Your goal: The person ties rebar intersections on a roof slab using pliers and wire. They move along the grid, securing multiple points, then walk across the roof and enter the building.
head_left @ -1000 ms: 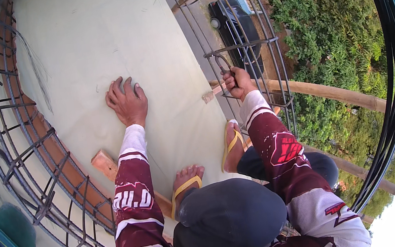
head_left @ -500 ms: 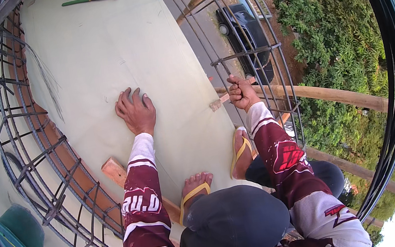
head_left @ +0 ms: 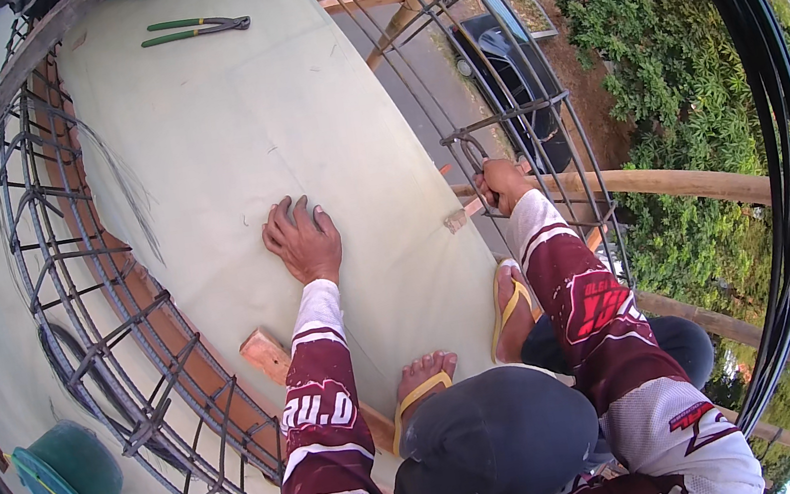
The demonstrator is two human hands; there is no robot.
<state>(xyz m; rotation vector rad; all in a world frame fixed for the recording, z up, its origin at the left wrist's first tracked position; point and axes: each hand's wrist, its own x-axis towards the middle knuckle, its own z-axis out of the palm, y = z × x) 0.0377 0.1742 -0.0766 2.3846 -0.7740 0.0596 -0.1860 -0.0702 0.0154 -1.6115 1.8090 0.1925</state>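
My left hand [head_left: 304, 245] lies palm down on a pale flat panel [head_left: 200, 153], fingers spread and holding nothing. Out past the panel's right edge, my right hand [head_left: 506, 185] is closed beside a long cage of steel rebar [head_left: 508, 115]. A dark bent loop of metal [head_left: 472, 148] shows just above its fingers; whether the hand grips this loop or a bar is hidden. Close by, a short piece of wood [head_left: 455, 221] juts over the panel's edge. Green-handled pincers [head_left: 195, 29] rest at the panel's far end.
Along the left runs a second rebar cage [head_left: 108, 287], with thin tie wires [head_left: 131, 198] beside it. A green bucket [head_left: 75, 484] stands beyond. A wood block [head_left: 265, 354] lies near my left forearm. Bamboo poles [head_left: 689, 183], black cables [head_left: 780, 112] and a drop to a parked car [head_left: 508, 79] are at right.
My right hand has turned and closed further in at the rebar cage, where a dark metal loop now shows. My left hand stays on the panel. The whole view has shifted slightly.
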